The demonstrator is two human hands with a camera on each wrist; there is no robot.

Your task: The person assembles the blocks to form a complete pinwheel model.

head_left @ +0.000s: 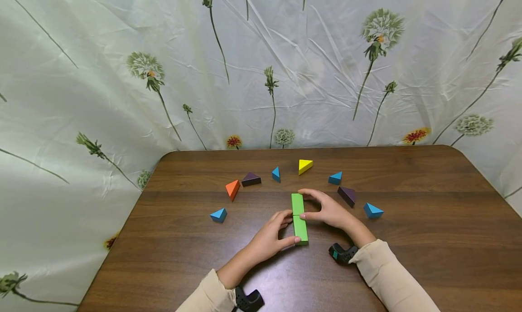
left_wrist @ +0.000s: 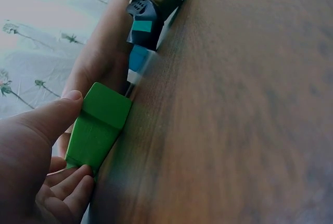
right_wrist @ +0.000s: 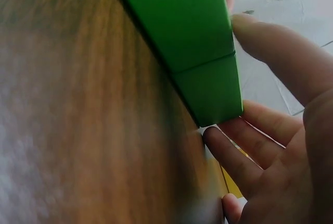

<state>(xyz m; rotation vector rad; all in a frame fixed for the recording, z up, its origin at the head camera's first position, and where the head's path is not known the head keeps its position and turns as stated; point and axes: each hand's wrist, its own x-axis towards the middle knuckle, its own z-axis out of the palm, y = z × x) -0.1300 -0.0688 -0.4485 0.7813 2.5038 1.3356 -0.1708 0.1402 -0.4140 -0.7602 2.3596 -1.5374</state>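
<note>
With our left hand (head_left: 270, 237) gripping the near green block (head_left: 300, 230) and our right hand (head_left: 329, 210) gripping the far green block (head_left: 297, 204), we hold the pair end to end on a brown wooden table (head_left: 163, 239). Around them curves an arc of triangular blocks (head_left: 251, 180), a yellow block (head_left: 304, 166) farthest from us.

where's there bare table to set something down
Bare table lies right of the rightmost blue block and the right sleeve, and left of the left sleeve. Crowded: the middle, where left hand and right hand hold green blocks, with triangular blocks beyond.
</note>
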